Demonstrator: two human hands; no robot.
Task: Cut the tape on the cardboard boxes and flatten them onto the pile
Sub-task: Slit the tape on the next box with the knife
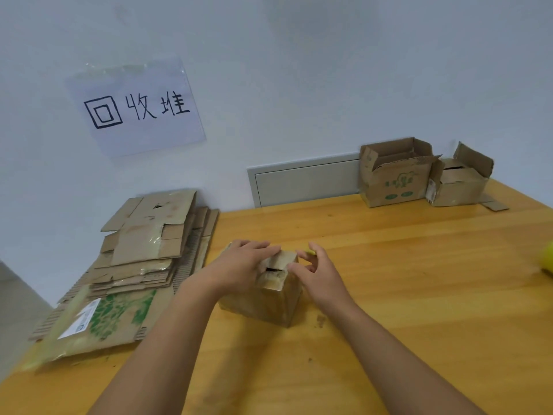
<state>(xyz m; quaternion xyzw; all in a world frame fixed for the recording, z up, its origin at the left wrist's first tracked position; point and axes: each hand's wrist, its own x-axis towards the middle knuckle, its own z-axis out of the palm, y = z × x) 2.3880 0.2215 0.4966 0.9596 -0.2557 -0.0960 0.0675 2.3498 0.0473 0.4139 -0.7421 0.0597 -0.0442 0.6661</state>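
Note:
A small cardboard box stands on the wooden table in front of me, its top flaps torn and slightly parted. My left hand lies across the box top with straight fingers pressing the flaps down. My right hand is at the box's top right edge and pinches the flap end between thumb and curled fingers. A thin yellow-green sliver shows just past its fingertips; I cannot tell what it is. The pile of flattened cardboard lies at the table's left edge.
Two opened boxes stand at the back right against the wall, one with green print and a plain one. A yellow-green object is cut off by the right edge. A handwritten paper sign hangs above the pile.

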